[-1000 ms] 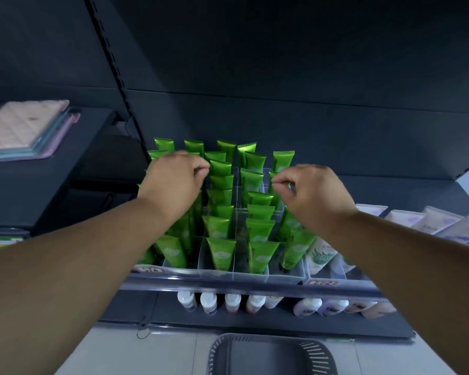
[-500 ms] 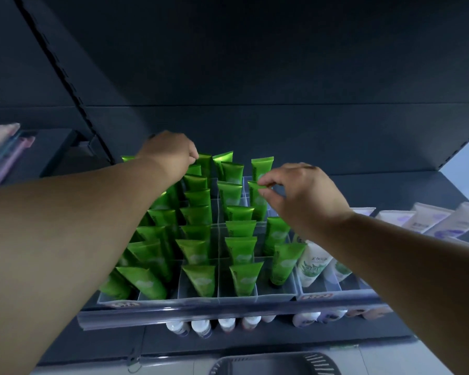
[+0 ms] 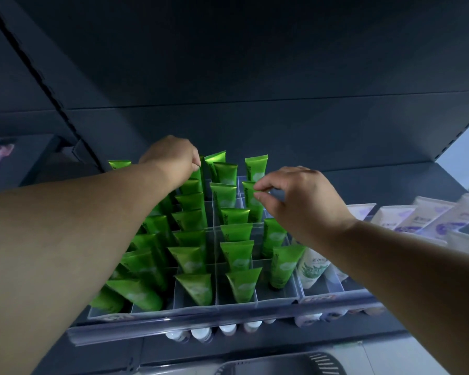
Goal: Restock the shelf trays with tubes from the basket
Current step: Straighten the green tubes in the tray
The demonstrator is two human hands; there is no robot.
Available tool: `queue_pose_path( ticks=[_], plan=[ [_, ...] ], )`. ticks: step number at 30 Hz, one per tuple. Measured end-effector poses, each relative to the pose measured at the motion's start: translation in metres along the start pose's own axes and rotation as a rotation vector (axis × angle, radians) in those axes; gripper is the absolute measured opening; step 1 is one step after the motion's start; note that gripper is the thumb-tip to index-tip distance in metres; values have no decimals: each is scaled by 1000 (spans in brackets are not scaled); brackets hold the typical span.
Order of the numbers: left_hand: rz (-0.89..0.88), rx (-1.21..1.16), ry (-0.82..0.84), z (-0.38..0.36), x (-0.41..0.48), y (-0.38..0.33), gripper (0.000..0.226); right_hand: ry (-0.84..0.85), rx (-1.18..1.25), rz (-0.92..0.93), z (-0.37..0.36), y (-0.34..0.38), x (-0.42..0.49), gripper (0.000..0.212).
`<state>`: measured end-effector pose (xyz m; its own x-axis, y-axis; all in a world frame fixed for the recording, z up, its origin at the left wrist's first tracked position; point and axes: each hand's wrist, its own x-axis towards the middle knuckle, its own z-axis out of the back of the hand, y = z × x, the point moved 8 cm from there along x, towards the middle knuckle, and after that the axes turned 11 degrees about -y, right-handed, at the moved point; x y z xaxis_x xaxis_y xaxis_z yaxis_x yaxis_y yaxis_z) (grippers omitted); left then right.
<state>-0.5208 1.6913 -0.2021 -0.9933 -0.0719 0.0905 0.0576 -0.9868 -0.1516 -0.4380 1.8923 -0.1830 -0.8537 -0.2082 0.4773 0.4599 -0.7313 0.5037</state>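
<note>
"Head view: the person's right hand (image 3: 301, 196) is over the clear divided tray (image 3: 190, 311). What has it got?"

"Its thumb and forefinger pinch the top crimp of a green tube (image 3: 251, 209). That tube stands in the tray's rightmost green column, one place in from the tray's back. The other fingers are loosely curled and hold nothing."

"And the left hand (image 3: 171, 158)?"

"It reaches to the tray's back rows, left of centre, with its fingers curled down at the top of another green tube (image 3: 192, 185). Whether it grips that one or only touches it cannot be told, since the knuckles hide the fingertips."

"Which step is this, then?"

"Seating and straightening, most likely. Both tubes are already down among the dividers, crimp up, and the tray looks full from its front wall to its back. The hands seem to be squaring up the last rows."

"What does the next move call for?"

"A clean release. The tubes lean on one another, so a dragged finger could tip a neighbour. After that, both hands would have to come back over the tray's front wall and down to the dark basket (image 3: 282, 364), which sits below and in front of the tray. Only its rim shows, so whether any tubes are left in it cannot be told."

"Anything close by to avoid?"

"White tubes (image 3: 313, 269) stand just right of the tray, and white-capped bottles (image 3: 201, 334) sit under its front edge."
</note>
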Motion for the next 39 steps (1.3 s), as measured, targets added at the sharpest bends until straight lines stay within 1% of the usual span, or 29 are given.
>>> queue_pose_path(
  ticks=[2,6,12,17,20,27,31,39],
  plan=[
    [-14,-1,-10,1,-1,-1,22,-1,6,-1,-1,0,0,13],
    [-56,-26,-109,10,-5,-2,20,-29,16,6,2,0,1,12],
    [-110,-50,-202,17,1,-17,23,-75,20,-1,6,-8,3,10],
    [-106,67,-174,3,13,-25,17,-91,10,6,7,-16,0,10],
    [-113,111,-179,1,18,-28,18,-71,-12,-3,6,-21,-2,10],
    [-154,87,-252,0,20,-45,19,31,-67,-42,3,-29,-3,15],
    [-147,76,-228,-3,19,-48,21,88,-107,-66,2,-32,-4,20],
    [-131,-6,-220,-2,13,-50,28,113,-136,-76,0,-29,-7,24]
  ],
)
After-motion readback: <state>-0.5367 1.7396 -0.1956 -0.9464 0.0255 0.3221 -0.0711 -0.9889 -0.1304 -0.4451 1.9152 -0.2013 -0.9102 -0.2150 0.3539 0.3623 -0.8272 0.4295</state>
